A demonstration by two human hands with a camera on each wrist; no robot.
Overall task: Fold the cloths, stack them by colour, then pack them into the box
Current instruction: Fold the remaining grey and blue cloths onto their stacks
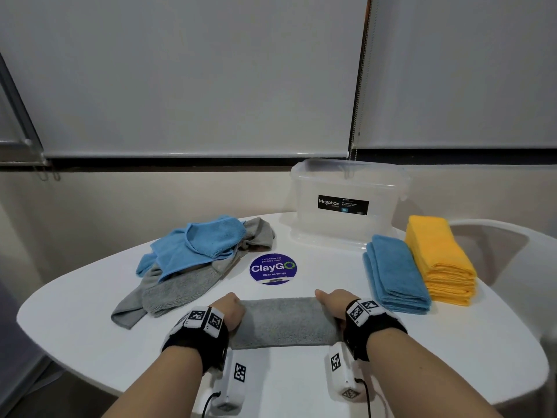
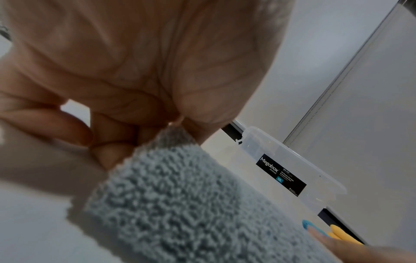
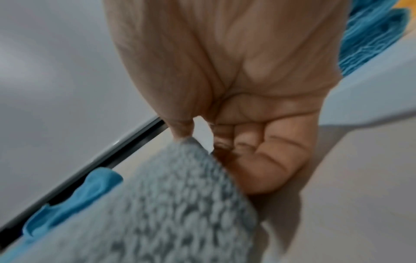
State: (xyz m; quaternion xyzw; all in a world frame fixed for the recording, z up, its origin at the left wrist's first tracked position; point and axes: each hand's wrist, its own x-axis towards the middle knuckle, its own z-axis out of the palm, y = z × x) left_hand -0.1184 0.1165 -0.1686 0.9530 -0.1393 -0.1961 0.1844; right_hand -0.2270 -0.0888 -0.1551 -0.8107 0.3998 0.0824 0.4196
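Over at the table's (image 1: 90,342) left side, a loose heap of grey cloths (image 1: 180,285) sprawls with unfolded blue cloths (image 1: 199,245) lying on top of it. Next along, near the front edge, the left hand (image 1: 229,309) pinches the left end of the grey cloth (image 1: 286,322), thumb on top and fingers (image 2: 117,142) curled underneath, as the wrist view shows plainly. That cloth lies as a long folded band across the table, parallel to the front edge, stretched between both hands. Just behind it sits a round purple sticker (image 1: 273,268), reading ClayGo. Now the right hand (image 1: 331,306) — same story, clamped on the band's right end, thumb over, fingers (image 3: 265,160) tucked under. Further back, the clear plastic box (image 1: 346,203) stands at the far edge, lid on. Right of the hands, a folded blue stack (image 1: 394,276) lies touching a taller folded yellow stack (image 1: 440,260) at the table's right edge.
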